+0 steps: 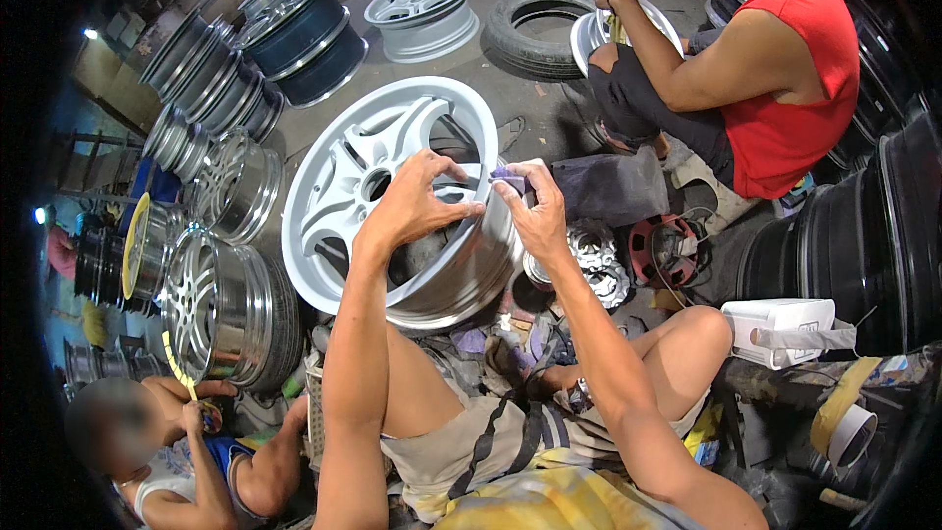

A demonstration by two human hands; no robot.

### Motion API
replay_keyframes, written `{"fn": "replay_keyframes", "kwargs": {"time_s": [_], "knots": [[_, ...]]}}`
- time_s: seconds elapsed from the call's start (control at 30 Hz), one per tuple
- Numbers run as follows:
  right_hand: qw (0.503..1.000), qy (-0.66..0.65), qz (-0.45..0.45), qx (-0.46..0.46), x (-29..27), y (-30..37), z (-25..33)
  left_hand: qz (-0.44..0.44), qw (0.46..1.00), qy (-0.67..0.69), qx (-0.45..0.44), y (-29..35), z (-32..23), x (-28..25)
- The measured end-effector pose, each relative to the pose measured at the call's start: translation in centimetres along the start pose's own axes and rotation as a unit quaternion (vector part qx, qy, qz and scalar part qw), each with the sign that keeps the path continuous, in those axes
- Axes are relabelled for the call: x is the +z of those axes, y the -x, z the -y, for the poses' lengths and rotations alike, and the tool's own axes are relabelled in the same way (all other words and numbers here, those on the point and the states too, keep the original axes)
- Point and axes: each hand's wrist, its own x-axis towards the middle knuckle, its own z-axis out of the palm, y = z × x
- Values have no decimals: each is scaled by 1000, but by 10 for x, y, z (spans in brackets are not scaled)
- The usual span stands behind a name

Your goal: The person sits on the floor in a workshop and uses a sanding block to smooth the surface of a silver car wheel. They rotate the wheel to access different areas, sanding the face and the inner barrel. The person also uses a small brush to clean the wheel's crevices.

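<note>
A large grey-white alloy wheel stands tilted in front of my knees, its spoked face turned up toward me. Over its right-hand spokes is my left hand, thumb and fingers curved apart with no object visible between them. At the wheel's right rim my right hand pinches a small folded piece of purple sandpaper between thumb and fingers. The sandpaper is close to or against the rim edge; contact is hard to tell. More purple scraps lie below the wheel.
Chrome wheels stand at left, with a person holding a yellow strip near them. A person in red sits at far right with another wheel. Behind lie a tire and a silver wheel. A white box is right of my knee.
</note>
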Motion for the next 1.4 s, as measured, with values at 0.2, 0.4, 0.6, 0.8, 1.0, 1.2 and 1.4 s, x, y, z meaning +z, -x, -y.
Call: {"fn": "replay_keyframes", "kwargs": {"time_s": [0.2,0.4,0.6,0.8,1.0,1.2,1.4], "knots": [[998,54,3,-10,-2,8,-19,22,1000,17,-10,0,-5,2],[997,54,-36,-41,8,-7,5,30,999,3,-12,-1,-8,-4],[996,78,-41,-12,2,12,-18,10,1000,2,-7,-2,-3,-2],[994,85,-20,-62,10,-6,6,27,999,20,5,-2,-2,-3],[988,138,-22,-69,-15,2,1,16,999,27,-17,2,-2,0],[982,170,20,-82,-20,-4,-14,31,999,4,-18,-4,-4,0],[994,9,-40,102,-5,16,-9,47,998,10,-35,2,-3,-6]]}}
